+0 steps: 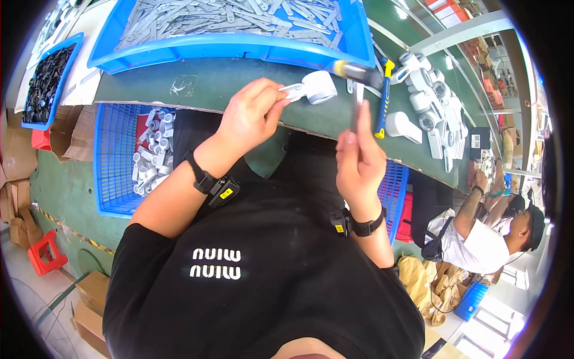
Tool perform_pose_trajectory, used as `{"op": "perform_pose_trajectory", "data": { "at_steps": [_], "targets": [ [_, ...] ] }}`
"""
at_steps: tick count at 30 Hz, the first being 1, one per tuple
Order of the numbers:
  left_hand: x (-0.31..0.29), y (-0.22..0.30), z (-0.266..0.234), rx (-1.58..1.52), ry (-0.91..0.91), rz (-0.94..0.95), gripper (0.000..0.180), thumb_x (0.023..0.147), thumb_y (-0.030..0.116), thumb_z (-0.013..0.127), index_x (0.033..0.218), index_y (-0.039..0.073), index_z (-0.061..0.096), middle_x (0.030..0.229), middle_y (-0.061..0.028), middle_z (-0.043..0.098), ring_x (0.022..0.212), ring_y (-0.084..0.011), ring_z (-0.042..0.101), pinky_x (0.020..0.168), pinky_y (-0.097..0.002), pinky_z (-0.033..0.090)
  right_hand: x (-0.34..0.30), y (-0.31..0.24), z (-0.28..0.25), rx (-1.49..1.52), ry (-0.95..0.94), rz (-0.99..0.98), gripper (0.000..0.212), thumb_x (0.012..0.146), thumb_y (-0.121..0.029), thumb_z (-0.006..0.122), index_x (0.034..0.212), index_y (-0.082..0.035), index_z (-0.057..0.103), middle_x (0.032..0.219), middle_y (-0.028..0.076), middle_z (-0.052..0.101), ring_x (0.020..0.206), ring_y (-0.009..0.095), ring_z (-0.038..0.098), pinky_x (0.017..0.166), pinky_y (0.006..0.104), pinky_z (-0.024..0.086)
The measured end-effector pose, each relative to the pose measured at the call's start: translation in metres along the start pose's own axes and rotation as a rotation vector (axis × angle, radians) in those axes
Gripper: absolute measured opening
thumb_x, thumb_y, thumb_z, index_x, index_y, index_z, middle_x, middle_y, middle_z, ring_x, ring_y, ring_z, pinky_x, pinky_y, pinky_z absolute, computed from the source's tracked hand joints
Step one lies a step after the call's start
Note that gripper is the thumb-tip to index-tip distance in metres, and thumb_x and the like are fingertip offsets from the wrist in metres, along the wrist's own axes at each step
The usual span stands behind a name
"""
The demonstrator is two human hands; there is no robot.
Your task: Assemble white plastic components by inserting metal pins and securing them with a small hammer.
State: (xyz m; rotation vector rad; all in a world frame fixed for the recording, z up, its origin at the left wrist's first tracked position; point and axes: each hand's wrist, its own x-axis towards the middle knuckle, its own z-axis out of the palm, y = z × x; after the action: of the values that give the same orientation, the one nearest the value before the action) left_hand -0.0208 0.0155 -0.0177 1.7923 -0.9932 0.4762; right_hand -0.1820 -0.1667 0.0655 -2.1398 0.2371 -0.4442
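Observation:
My left hand (254, 113) pinches the flat arm of a white part with a round, cup-like head (320, 88), which rests on the green worktable (209, 90) near its front edge. Wrapped round the handle of a hammer, my right hand (361, 157) is just to the right of the part. The hammer head (359, 73) is smeared by motion and hangs beside the round head, with a gap between them. Beyond it lies a second tool with a blue and yellow handle (385, 102). A loose white part of similar shape (403, 127) lies to the right.
At the back stands a blue bin (227, 48) full of flat grey strips. White parts (433, 99) are piled on the right. A blue tray (51, 84) of black pieces is at the far left. Below it, a blue crate (113, 173) holds grey parts. A co-worker (478, 233) works at right.

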Motion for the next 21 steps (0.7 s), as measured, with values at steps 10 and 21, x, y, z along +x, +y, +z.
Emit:
{"op": "perform_pose_trajectory", "data": {
  "at_steps": [10, 21],
  "targets": [
    [-0.001, 0.003, -0.017, -0.064, -0.071, -0.24, 0.021, 0.091, 0.013, 0.087, 0.107, 0.003, 0.079, 0.11, -0.0151, 0.082, 0.093, -0.0347, 0.079, 0.081, -0.0412, 0.063, -0.01, -0.02, -0.014, -0.094, 0.013, -0.165, 0.065, 0.101, 0.009, 0.058, 0.165, 0.0, 0.05, 0.084, 0.018, 0.066, 0.07, 0.026, 0.066, 0.073, 0.0336, 0.055],
    [-0.003, 0.006, -0.019, -0.175, -0.065, -0.405, 0.072, 0.089, 0.014, 0.092, 0.143, 0.004, 0.045, 0.108, -0.0133, 0.084, 0.091, -0.033, 0.082, 0.08, -0.0397, 0.063, 0.002, 0.004, 0.001, -0.219, -0.144, -0.381, 0.073, 0.093, 0.014, 0.06, 0.163, -0.006, 0.054, 0.082, 0.019, 0.062, 0.073, 0.04, 0.064, 0.07, 0.0466, 0.054]
  ]
}}
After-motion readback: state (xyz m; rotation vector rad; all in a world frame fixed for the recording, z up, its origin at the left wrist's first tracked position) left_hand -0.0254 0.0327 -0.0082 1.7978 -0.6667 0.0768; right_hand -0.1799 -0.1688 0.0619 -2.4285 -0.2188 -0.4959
